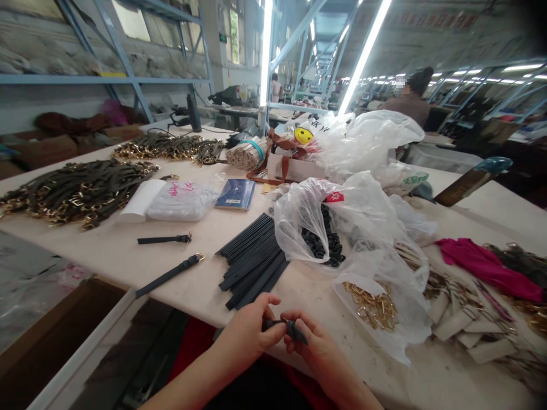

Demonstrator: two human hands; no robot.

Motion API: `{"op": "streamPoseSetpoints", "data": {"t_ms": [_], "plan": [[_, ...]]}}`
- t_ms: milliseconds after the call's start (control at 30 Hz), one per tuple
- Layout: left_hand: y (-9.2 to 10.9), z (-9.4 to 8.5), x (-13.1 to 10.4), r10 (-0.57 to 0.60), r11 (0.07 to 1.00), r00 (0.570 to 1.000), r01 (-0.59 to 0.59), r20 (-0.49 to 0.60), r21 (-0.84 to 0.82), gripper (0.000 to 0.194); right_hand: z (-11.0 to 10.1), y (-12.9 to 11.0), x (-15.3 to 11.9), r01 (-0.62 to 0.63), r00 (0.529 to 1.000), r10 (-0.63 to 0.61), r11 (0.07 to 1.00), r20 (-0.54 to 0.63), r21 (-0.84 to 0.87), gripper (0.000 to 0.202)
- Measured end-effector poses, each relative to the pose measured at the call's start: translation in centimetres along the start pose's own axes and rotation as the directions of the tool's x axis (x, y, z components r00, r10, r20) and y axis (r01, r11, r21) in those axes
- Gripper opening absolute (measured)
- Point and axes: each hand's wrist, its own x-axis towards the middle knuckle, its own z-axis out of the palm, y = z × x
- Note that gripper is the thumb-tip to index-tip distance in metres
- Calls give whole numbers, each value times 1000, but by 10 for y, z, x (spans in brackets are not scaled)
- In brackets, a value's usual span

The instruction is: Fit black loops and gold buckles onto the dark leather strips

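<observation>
Over at the desk (205,279), both hands, left (252,327) and right (314,344), pinch a small dark strap (298,332) near the front edge, beside loose black strips (256,256). They seem mid-way through working it by fingertip; threading or bending it further would call for a steady left grip while the right guides.

hands (282,330) holding dark strap (296,332), black strips (254,259), gold buckles (376,307) on table (192,285)
</observation>
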Motion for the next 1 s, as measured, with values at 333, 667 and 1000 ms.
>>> {"op": "streamPoseSetpoints", "data": {"t_ms": [333,667,1000], "plan": [[5,4,-10,-6,979,999,17,-52,204,30,6,1,-15,-105,985,69,966,157,238,21],[14,9,-19,1,949,1000,4,16,-316,12,4,-4,-5,235,903,-363,864,-228,-446,34],[-3,13,-14,-105,809,969,215,225,-548,23,-5,0,-8,172,950,-286,808,-121,-564,20]]}}
